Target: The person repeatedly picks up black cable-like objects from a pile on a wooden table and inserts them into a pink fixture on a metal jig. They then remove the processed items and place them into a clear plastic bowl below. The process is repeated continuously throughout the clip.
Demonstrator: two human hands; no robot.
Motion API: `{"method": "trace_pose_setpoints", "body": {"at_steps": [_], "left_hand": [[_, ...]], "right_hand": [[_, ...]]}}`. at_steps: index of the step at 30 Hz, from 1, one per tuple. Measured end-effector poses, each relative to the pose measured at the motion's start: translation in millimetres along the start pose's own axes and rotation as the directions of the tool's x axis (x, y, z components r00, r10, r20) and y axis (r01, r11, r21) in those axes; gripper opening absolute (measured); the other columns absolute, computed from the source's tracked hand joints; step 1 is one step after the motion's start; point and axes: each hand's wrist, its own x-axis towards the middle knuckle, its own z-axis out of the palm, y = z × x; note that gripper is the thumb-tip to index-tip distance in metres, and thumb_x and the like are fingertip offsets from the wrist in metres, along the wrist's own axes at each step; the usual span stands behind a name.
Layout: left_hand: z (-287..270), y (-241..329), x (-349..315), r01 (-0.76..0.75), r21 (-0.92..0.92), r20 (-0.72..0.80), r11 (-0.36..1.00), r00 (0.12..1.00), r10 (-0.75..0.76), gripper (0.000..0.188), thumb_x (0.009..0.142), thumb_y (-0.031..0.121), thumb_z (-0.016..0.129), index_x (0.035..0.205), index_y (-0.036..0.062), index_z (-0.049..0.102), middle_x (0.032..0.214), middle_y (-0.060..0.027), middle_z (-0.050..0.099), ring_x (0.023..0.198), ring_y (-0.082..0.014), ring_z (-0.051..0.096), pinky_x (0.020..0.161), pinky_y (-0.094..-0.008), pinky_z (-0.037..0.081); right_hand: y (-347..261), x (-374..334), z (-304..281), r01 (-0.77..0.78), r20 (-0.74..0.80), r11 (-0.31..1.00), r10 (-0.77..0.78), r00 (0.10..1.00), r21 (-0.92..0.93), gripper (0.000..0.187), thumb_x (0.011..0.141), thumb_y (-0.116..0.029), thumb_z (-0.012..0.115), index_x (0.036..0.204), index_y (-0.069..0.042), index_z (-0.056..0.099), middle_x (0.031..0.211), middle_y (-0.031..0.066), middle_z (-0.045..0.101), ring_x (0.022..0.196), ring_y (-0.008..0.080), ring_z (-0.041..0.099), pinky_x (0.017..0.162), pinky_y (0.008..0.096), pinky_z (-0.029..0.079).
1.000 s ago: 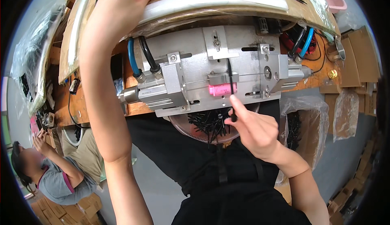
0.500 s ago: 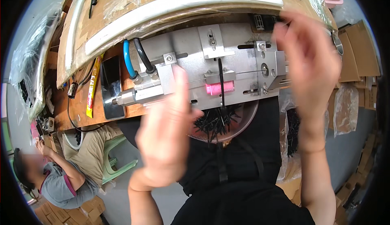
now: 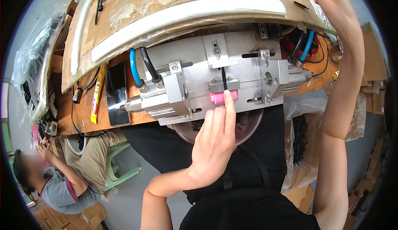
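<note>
My left hand (image 3: 215,141) stretches its index finger onto a thin black rod (image 3: 224,77), which lies across a small metal block (image 3: 214,85) and a pink piece (image 3: 217,97). Its other fingers are bent, and the hand holds nothing. These parts sit in the middle of a metal fixture plate (image 3: 195,43). Metal cylinder units stand on it at the left (image 3: 166,95) and right (image 3: 280,78). My right hand (image 3: 331,0) is raised at the upper right, over the far edge of a plastic-wrapped cardboard shelf (image 3: 174,0); its fingertips are partly cut off by the picture's edge.
A bowl (image 3: 251,128) of black rods sits below the plate's near edge. Beside the fixture lie a phone (image 3: 117,93) and a yellow packet (image 3: 97,95). Blue and black hoses (image 3: 134,66) rise from the units. A seated person (image 3: 62,184) works at the left.
My left hand has moved right and its index finger has come down on the rod. My right hand has gone up and away to the upper right. The rod's near end no longer shows.
</note>
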Motion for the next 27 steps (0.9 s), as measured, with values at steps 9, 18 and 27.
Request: {"method": "trace_pose_setpoints", "body": {"at_steps": [9,18,27], "left_hand": [[-61.4,-79.0,180.1,-0.151,0.178,-0.42,0.972,0.882,0.214,0.02,0.087,0.002,0.063,0.107,0.0022,0.064,0.091,-0.0132,0.063,0.09,-0.0247,0.063,0.082,-0.0346,0.05],[-112.2,-100.8,154.4,-0.168,-0.071,-0.168,0.983,0.974,0.154,0.022,0.089,0.001,0.061,0.11,0.0028,0.064,0.097,-0.0119,0.064,0.093,-0.022,0.063,0.083,-0.0321,0.05],[-35.6,-17.9,-3.7,-0.087,-0.085,-0.238,0.993,0.969,0.064,0.062,0.071,-0.01,0.062,0.132,-0.0103,0.052,0.099,-0.0109,0.059,0.084,-0.0229,0.057,0.077,-0.034,0.049]], "right_hand": [[1.0,25.1,22.5,0.147,0.193,0.934,-0.087,0.977,-0.327,0.02,0.086,-0.021,0.067,0.098,-0.005,0.062,0.077,0.0066,0.061,0.068,0.0181,0.06,0.064,0.0327,0.049],[-15.0,40.3,-22.5,-0.12,0.501,0.992,0.082,0.861,0.044,0.02,0.092,-0.018,0.064,0.101,-0.002,0.072,0.079,0.0029,0.067,0.069,0.0081,0.058,0.06,0.0251,0.047],[24.9,-5.3,-40.0,-0.156,0.08,0.64,0.146,0.986,0.752,0.021,0.097,-0.019,0.061,0.108,-0.002,0.067,0.088,0.0066,0.065,0.072,0.0107,0.058,0.062,0.0257,0.046]]}}
